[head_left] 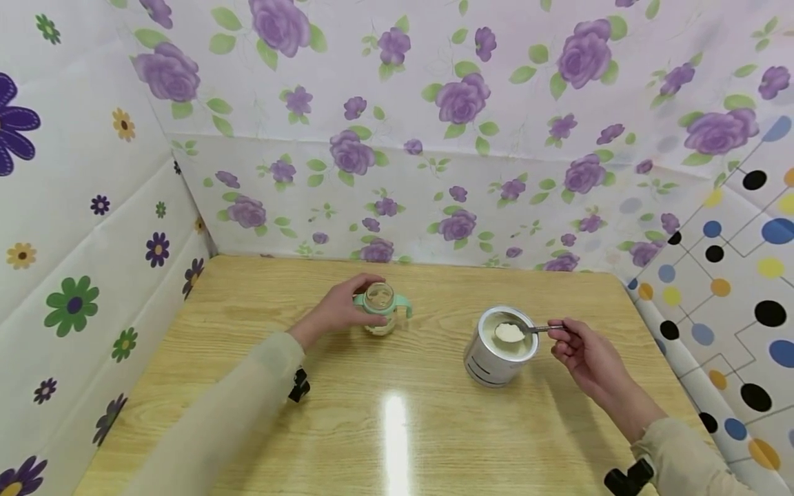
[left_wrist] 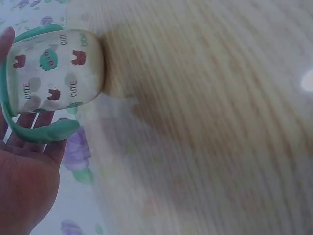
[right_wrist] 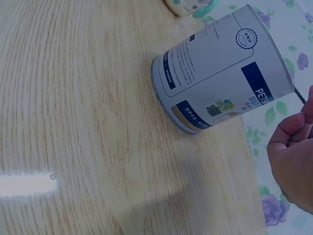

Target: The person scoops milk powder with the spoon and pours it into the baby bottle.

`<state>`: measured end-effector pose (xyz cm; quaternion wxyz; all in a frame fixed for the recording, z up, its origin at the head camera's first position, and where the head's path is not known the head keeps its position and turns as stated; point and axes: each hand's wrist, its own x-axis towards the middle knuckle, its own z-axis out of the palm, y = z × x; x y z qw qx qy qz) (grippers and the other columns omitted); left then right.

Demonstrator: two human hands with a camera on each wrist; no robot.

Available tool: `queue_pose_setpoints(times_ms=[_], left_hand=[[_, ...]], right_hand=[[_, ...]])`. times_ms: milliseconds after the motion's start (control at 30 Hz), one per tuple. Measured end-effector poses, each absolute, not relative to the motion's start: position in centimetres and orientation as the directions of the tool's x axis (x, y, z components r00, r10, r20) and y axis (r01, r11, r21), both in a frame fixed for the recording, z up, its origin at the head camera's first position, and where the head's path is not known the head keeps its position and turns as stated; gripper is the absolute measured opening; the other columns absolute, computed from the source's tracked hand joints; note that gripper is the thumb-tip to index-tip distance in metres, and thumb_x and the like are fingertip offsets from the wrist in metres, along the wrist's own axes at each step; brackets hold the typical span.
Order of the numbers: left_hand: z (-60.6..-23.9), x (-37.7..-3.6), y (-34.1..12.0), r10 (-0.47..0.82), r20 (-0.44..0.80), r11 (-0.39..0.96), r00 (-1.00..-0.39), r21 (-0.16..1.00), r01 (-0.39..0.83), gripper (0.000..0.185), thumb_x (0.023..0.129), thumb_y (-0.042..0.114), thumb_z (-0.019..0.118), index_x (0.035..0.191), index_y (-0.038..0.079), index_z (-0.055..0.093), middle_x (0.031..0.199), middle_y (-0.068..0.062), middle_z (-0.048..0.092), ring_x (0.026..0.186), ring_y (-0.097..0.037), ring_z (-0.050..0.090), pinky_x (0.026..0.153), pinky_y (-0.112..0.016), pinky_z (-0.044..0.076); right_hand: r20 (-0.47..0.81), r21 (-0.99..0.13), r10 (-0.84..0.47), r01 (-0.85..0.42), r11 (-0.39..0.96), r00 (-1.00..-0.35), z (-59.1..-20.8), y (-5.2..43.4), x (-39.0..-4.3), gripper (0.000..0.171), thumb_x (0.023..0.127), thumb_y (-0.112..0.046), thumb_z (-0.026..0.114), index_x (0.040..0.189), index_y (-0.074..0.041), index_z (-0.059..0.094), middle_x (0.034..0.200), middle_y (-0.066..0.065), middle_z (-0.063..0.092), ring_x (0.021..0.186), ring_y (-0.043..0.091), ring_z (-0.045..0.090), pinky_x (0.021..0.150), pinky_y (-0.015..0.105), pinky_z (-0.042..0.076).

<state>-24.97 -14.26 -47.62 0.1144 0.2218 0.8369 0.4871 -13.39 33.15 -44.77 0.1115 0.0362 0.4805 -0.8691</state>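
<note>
Seen from the head camera, a left hand [head_left: 338,313] wraps round a small green-handled cup [head_left: 380,308] standing mid-worktop [head_left: 397,427], while the right hand [head_left: 579,351] pinches a spoon [head_left: 527,331] heaped with white powder over an open tin [head_left: 501,346] just beside it. The left wrist view shows fingers [left_wrist: 29,122] behind the printed cup [left_wrist: 56,73]; the right wrist view shows the tin's label [right_wrist: 222,78] and curled fingers [right_wrist: 288,127] on the spoon handle [right_wrist: 299,94]

One baby cup [head_left: 380,307], one tin [head_left: 500,346], one spoon [head_left: 527,331]; maybe more unseen.
</note>
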Motion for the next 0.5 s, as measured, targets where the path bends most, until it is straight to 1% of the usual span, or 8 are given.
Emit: queue_pose_setpoints(times_ms=[67, 167, 300, 500], left_hand=[[-47.97, -25.03, -14.2, 0.472, 0.031, 0.423, -0.881, 0.869, 0.257, 0.077, 0.082, 0.03, 0.097, 0.149, 0.021, 0.059, 0.141, -0.003, 0.065, 0.136, -0.028, 0.058, 0.114, -0.054, 0.047], [-48.31, -25.11, -14.15, 0.461, 0.037, 0.422, -0.887, 0.87, 0.255, 0.071, 0.083, 0.029, 0.096, 0.145, 0.02, 0.062, 0.138, -0.004, 0.067, 0.133, -0.028, 0.06, 0.112, -0.053, 0.049], [-48.56, -25.12, -14.12, 0.459, 0.045, 0.421, -0.887, 0.868, 0.262, 0.069, 0.084, 0.027, 0.095, 0.145, 0.018, 0.062, 0.138, -0.006, 0.067, 0.132, -0.029, 0.06, 0.111, -0.053, 0.05], [-48.68, -24.99, -14.13, 0.456, 0.045, 0.416, -0.889, 0.872, 0.258, 0.07, 0.085, 0.029, 0.094, 0.146, 0.019, 0.061, 0.139, -0.004, 0.067, 0.133, -0.029, 0.06, 0.11, -0.053, 0.05]], right_hand=[[-0.173, -0.826, -0.158, 0.231, -0.514, -0.972, -44.75, 33.13, -13.39, 0.045, 0.118, -0.017, 0.039, 0.107, -0.001, 0.08, 0.089, 0.004, 0.08, 0.072, 0.008, 0.069, 0.072, 0.023, 0.058], [-0.173, -0.825, -0.158, 0.23, -0.515, -0.972, -44.71, 33.12, -13.4, 0.046, 0.119, -0.017, 0.039, 0.106, 0.0, 0.08, 0.089, 0.004, 0.08, 0.072, 0.008, 0.069, 0.072, 0.023, 0.058], [-0.167, -0.825, -0.153, 0.223, -0.52, -0.974, -44.68, 33.11, -13.38, 0.046, 0.118, -0.016, 0.039, 0.105, 0.0, 0.08, 0.088, 0.005, 0.08, 0.072, 0.007, 0.07, 0.072, 0.023, 0.058], [-0.156, -0.812, -0.162, 0.22, -0.541, -0.974, -44.15, 33.14, -13.3, 0.047, 0.118, -0.016, 0.037, 0.106, 0.001, 0.08, 0.089, 0.006, 0.081, 0.073, 0.008, 0.07, 0.072, 0.023, 0.059]])
